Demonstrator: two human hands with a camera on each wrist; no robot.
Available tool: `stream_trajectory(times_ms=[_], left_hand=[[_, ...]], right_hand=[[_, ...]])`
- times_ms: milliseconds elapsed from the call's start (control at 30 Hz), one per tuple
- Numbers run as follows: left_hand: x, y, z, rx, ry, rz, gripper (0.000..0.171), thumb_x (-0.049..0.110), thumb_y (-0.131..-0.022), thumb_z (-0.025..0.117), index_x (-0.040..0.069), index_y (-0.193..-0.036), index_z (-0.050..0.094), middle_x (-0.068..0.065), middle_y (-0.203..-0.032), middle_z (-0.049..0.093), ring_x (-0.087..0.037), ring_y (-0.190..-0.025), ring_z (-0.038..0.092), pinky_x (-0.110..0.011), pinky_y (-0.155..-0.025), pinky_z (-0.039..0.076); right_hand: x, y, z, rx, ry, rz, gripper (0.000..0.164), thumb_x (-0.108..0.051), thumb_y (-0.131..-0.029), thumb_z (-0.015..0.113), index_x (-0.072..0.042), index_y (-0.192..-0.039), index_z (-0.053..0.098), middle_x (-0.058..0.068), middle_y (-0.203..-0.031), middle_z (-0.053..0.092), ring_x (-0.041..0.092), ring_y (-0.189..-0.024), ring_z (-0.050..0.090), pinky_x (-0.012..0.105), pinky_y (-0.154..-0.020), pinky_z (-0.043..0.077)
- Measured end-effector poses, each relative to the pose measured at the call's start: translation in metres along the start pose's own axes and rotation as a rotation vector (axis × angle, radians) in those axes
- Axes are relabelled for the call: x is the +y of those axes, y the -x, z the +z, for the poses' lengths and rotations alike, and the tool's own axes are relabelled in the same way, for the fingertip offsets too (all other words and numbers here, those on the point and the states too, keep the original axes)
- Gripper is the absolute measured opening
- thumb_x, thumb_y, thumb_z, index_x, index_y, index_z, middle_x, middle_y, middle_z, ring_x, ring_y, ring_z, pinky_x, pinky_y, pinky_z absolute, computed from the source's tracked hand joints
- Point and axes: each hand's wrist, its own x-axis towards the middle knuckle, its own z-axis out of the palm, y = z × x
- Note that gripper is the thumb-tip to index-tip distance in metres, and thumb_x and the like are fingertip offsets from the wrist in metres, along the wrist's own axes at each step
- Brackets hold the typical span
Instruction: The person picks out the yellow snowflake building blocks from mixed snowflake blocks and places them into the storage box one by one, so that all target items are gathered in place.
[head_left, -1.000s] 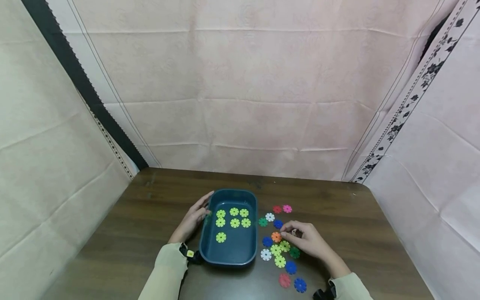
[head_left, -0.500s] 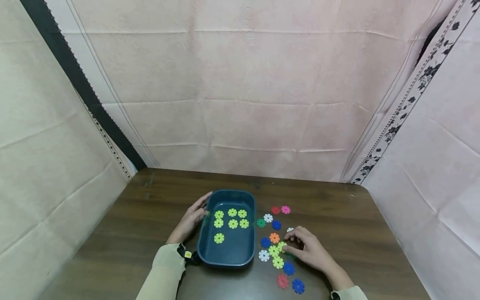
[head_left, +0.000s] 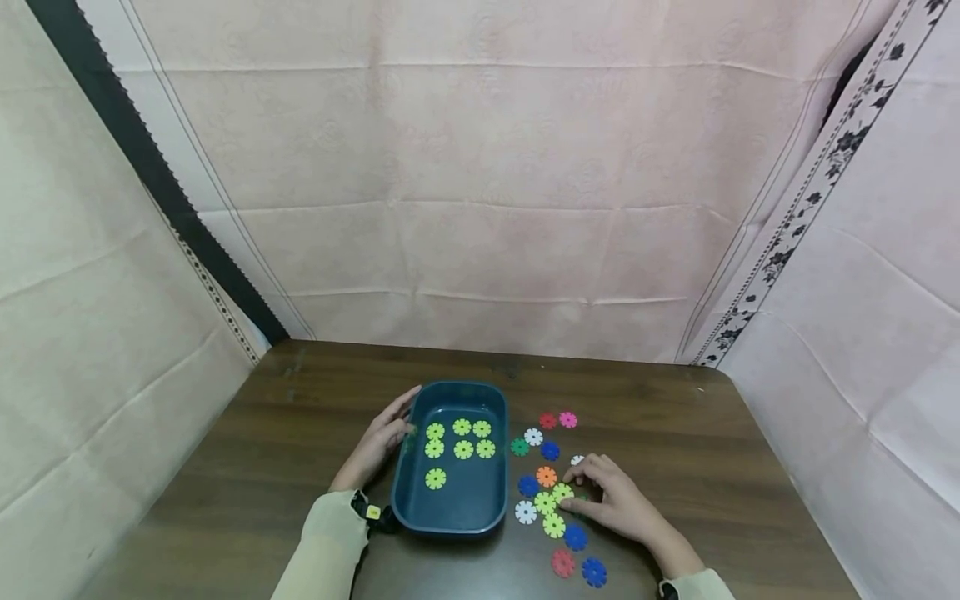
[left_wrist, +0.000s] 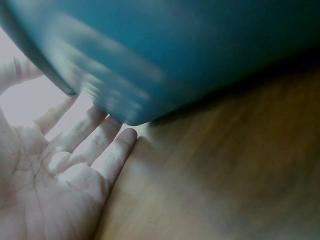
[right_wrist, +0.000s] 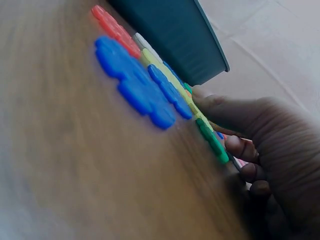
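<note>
The left hand's (head_left: 378,442) fingers are spread, touching the blue tray (head_left: 468,508). The right hand's (head_left: 621,502) fingers bend by 1 yellow flower (head_left: 562,492) on the table (head_left: 712,475); can't tell if they pinch it.

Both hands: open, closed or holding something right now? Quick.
Left hand: open, touching the blue tray.
Right hand: curled at a yellow-green flower-shaped disc outside the tray; can't tell whether it's pinched.

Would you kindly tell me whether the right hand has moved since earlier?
Yes: in the head view, the right hand has shifted toward the person relative to the orange flower piece, and is now at a yellow-green flower piece.
</note>
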Motion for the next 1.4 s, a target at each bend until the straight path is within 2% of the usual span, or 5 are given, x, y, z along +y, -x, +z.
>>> stream_trajectory(times_ms=[333, 800, 967, 1167, 1400], left_hand=[[0.0001, 0.0015, 0.0002, 0.000, 0.001, 0.008, 0.063, 0.004, -0.099, 0.044, 0.022, -0.158, 0.034, -0.009, -0.155, 0.041, -0.036, -0.128, 0.049, -0.034, -0.097, 0.047], [-0.0005, 0.0016, -0.0013, -0.005, -0.012, 0.013, 0.061, 0.005, -0.100, 0.044, 0.028, -0.156, 0.037, -0.004, -0.158, 0.036, -0.034, -0.136, 0.044, -0.035, -0.100, 0.044], [-0.0003, 0.0015, -0.0015, -0.010, -0.007, 0.017, 0.062, 0.004, -0.100, 0.045, 0.027, -0.156, 0.037, -0.004, -0.159, 0.036, -0.033, -0.137, 0.042, -0.032, -0.100, 0.044], [-0.0013, 0.0013, -0.0016, -0.012, -0.003, 0.020, 0.062, 0.005, -0.099, 0.046, 0.027, -0.156, 0.036, -0.006, -0.158, 0.037, -0.035, -0.134, 0.045, -0.033, -0.098, 0.045], [-0.0006, 0.0017, -0.0011, -0.016, -0.005, 0.015, 0.062, 0.005, -0.100, 0.045, 0.027, -0.157, 0.036, -0.007, -0.157, 0.038, -0.036, -0.130, 0.047, -0.033, -0.097, 0.046]], right_hand=[[-0.0003, -0.0004, -0.0004, -0.012, 0.000, 0.019, 0.028, -0.039, -0.084, 0.081, -0.029, -0.106, 0.066, -0.011, -0.093, 0.056, 0.009, -0.087, 0.049, 0.028, -0.074, 0.044], [0.0004, -0.0022, -0.0028, 0.001, -0.041, 0.037, 0.031, -0.032, -0.084, 0.082, -0.027, -0.108, 0.063, -0.011, -0.095, 0.059, 0.009, -0.083, 0.050, 0.027, -0.072, 0.045], [0.0010, -0.0018, -0.0034, 0.005, -0.106, 0.038, 0.026, -0.025, -0.088, 0.078, -0.023, -0.109, 0.063, -0.008, -0.092, 0.061, 0.010, -0.079, 0.054, 0.026, -0.066, 0.047], [0.0037, -0.0001, -0.0028, 0.031, -0.161, -0.001, 0.020, -0.015, -0.091, 0.075, -0.020, -0.108, 0.065, -0.009, -0.091, 0.064, 0.009, -0.078, 0.056, 0.026, -0.065, 0.049], [0.0050, 0.0013, -0.0022, 0.027, -0.195, 0.025, 0.013, -0.018, -0.094, 0.071, -0.020, -0.106, 0.066, -0.009, -0.088, 0.066, 0.009, -0.073, 0.058, 0.026, -0.060, 0.048]])
